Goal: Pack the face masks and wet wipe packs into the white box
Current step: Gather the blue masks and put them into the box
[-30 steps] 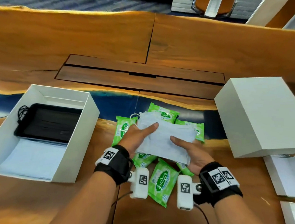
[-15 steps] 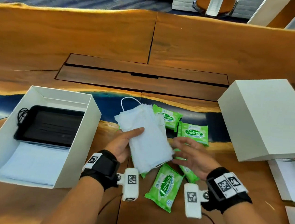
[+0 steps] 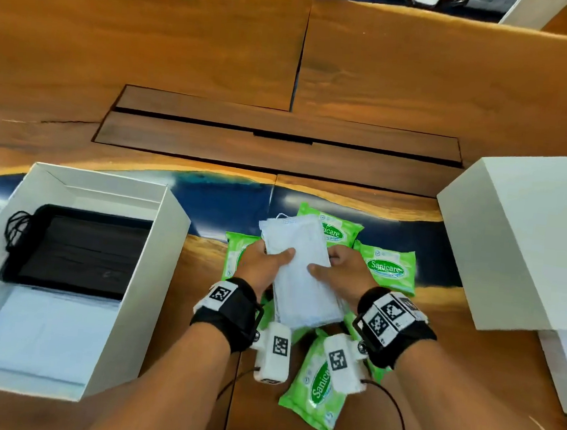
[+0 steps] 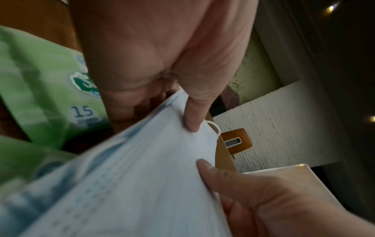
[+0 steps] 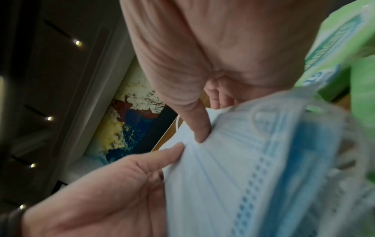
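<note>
A stack of pale blue face masks [image 3: 299, 274] is held lengthwise just above the green wet wipe packs. My left hand [image 3: 271, 258] grips its left edge with the thumb on top, and my right hand [image 3: 329, 267] grips the right edge the same way. In the left wrist view my thumb presses on the face masks [image 4: 131, 184]. The right wrist view shows the face masks [image 5: 233, 176] pinched near an ear loop. The white box [image 3: 167, 239] stands open at the left. It holds black masks [image 3: 80, 252] at the back and pale blue masks [image 3: 42, 331] in front.
Several green wet wipe packs [image 3: 387, 268] lie on the wooden table under and around my hands, one [image 3: 315, 389] close to my wrists. The white lid [image 3: 530, 236] sits at the right, with more white card pieces [image 3: 566, 370] at the right edge.
The mask stack was turned from crosswise to lengthwise. Half a second ago only my left hand held it; my right hand has come back and taken hold of its right edge.
</note>
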